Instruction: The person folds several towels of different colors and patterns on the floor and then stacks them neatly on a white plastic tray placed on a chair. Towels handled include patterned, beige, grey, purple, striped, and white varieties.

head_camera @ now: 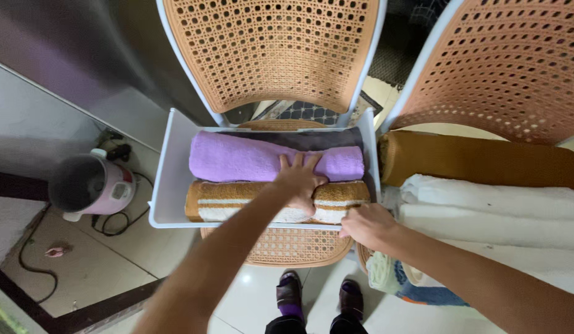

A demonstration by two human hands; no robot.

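While the left hand (299,179) presses flat, open, on rolled towels (262,201), the right hand's (368,226) grip stays unclear.

Your left hand (297,179): flat, fingers spread on purple rolled towel (237,159) and brown striped rolled towel (237,201) | your right hand (368,226): closed on near right corner of white tray (169,167) | tray on woven chair (274,55) | white towels (484,210) at right.

Grey towel (311,139) mostly hidden behind purple roll (237,159), our right hand's (368,226) fingertips out of sight under bin rim (175,154), white towels (497,216) cut off at rt edge.
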